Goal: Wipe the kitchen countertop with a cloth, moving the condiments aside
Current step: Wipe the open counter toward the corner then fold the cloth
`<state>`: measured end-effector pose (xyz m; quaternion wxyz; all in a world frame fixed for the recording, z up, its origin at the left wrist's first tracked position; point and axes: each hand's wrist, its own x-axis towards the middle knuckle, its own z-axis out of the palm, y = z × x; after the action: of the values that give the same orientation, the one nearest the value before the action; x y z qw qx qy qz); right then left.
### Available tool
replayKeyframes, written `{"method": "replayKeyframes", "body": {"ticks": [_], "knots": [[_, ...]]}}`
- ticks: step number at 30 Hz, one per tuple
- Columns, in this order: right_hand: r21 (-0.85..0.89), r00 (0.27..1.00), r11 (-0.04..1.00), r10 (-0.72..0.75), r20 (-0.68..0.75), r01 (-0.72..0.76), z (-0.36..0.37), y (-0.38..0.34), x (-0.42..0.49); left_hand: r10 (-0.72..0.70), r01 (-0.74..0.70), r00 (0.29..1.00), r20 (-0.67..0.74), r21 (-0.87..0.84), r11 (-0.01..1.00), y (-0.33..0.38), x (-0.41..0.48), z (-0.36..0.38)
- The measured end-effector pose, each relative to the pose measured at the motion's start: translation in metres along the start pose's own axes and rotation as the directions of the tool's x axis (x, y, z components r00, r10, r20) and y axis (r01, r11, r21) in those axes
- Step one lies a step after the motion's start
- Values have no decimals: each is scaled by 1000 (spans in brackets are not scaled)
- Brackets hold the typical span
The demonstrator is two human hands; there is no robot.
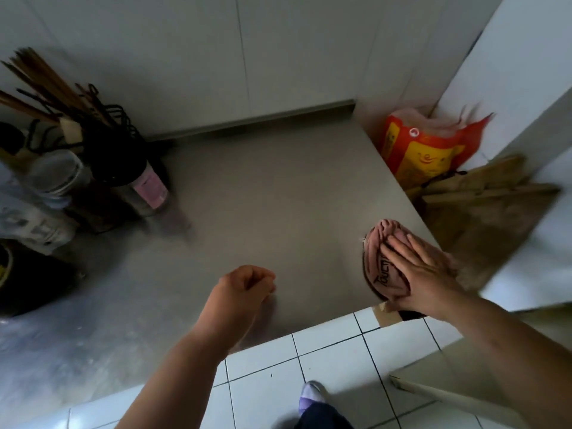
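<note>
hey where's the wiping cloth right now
In the head view, the pink cloth sits at the near right corner of the countertop, pressed flat under the right hand, close to the counter's right edge.

Cloth (382,258): pink, bunched, dark lettering, at front right corner of counter.
Counter (278,193): grey, smooth.
Condiments (148,187): upright jars, clustered far left.
</note>
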<state>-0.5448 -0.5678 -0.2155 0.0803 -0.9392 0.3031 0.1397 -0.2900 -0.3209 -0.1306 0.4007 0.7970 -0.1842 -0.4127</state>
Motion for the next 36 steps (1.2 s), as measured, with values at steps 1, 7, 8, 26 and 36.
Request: {"method": "replayKeyframes", "body": {"ticks": [1,7,8,26,36], "knots": [[-3,1000,1000,7,-9,-8,-2,5,2,-1,1,1000,5,5,1000,2,2,2],[79,939,955,297,-175,-287,3,-2,32,-3,3,999,-47,2,1000,2,9,-3],[109,915,937,348,-202,-332,4,-9,39,-8,7,998,-65,-4,1000,-1,8,-8],[84,934,995,-24,-357,57,11,-369,137,-176,133,954,-241,-184,974,-129,-44,-221],[67,848,895,-390,-359,440,31,-527,114,-267,115,880,-393,-370,922,-178,-51,-325]]}}
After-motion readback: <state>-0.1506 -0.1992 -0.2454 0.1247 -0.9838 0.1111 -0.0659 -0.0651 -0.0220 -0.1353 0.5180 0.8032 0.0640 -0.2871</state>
